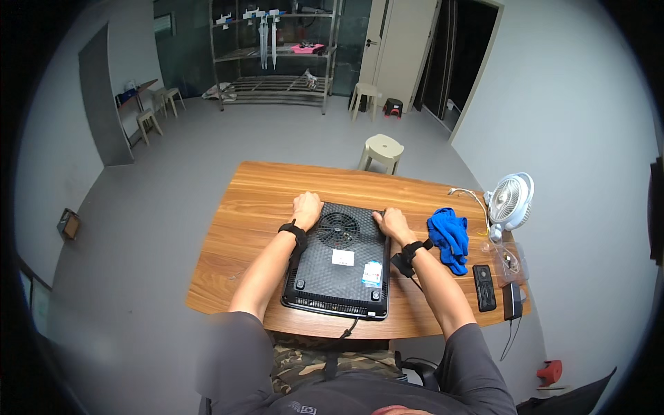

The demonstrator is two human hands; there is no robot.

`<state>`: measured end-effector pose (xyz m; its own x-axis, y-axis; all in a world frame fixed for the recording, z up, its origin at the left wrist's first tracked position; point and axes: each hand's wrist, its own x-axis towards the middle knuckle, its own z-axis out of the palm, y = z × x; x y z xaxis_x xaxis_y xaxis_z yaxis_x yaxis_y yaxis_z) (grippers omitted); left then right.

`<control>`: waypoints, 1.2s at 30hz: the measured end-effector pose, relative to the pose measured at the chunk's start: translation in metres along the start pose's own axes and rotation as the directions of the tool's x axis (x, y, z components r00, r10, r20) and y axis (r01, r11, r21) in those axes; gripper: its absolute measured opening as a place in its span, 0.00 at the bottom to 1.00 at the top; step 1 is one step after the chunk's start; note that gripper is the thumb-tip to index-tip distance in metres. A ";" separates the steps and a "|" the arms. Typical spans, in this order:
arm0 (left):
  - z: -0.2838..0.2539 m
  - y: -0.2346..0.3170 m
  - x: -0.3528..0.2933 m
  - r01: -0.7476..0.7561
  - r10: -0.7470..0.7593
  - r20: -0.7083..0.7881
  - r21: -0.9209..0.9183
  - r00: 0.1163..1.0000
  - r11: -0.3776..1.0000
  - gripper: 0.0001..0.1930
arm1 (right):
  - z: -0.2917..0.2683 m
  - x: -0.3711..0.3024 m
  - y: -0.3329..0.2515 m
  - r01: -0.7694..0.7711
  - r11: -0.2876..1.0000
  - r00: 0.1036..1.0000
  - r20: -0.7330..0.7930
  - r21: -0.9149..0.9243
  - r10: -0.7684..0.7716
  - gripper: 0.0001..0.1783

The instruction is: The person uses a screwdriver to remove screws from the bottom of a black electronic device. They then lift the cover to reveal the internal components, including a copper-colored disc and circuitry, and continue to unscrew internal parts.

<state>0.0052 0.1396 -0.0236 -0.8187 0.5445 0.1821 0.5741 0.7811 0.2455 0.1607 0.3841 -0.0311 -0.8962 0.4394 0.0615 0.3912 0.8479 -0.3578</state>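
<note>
Black cooktop [339, 259], flipped underside-up, sits mid-table [263, 187], gripped at both far corners.
Head view: left hand [306, 209] and right hand [394, 225] clasp its edges; an even, level hold seems best. Blue cloth [449, 238], white fan [510, 199] and a dark remote [483, 287] crowd the right.

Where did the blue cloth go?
In the head view, the blue cloth lies crumpled on the wooden table, on the person's right, between the right hand on the black appliance and the small white fan.
</note>
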 end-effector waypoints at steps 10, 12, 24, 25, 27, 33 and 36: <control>-0.015 0.000 -0.004 0.012 -0.012 -0.039 -0.013 0.999 1.000 0.23 | 0.001 -0.008 -0.002 0.014 1.000 0.991 -0.133 -0.002 -0.014 0.34; -0.016 -0.003 -0.005 0.010 -0.010 -0.042 -0.008 0.999 1.000 0.23 | 0.001 -0.009 -0.004 0.045 0.999 0.990 -0.132 0.020 -0.042 0.32; -0.035 -0.011 -0.035 0.188 -0.180 0.167 -0.031 0.969 0.982 0.27 | -0.004 -0.019 -0.011 0.094 0.993 0.993 -0.083 0.071 -0.088 0.29; -0.036 -0.012 -0.039 0.203 -0.193 0.186 -0.036 0.963 0.979 0.27 | -0.005 -0.023 -0.012 0.108 0.992 0.991 -0.081 0.065 -0.102 0.29; -0.031 -0.021 -0.046 0.198 -0.188 0.150 -0.053 0.971 0.979 0.28 | -0.011 -0.027 -0.011 0.103 0.989 0.995 0.001 0.108 -0.104 0.29; -0.047 -0.002 -0.092 0.167 -0.164 0.059 -0.050 0.985 0.985 0.29 | -0.045 -0.074 0.028 0.170 0.984 0.980 -0.112 0.053 -0.163 0.35; -0.045 -0.024 -0.117 0.122 -0.095 0.115 -0.261 0.989 0.957 0.27 | -0.047 -0.103 0.055 0.127 0.987 0.986 -0.095 -0.100 -0.136 0.35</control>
<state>0.0876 0.0432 -0.0079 -0.8650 0.4995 0.0473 0.4519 0.7346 0.5061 0.2843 0.3995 -0.0130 -0.9173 0.3457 0.1976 0.2932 0.9222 -0.2521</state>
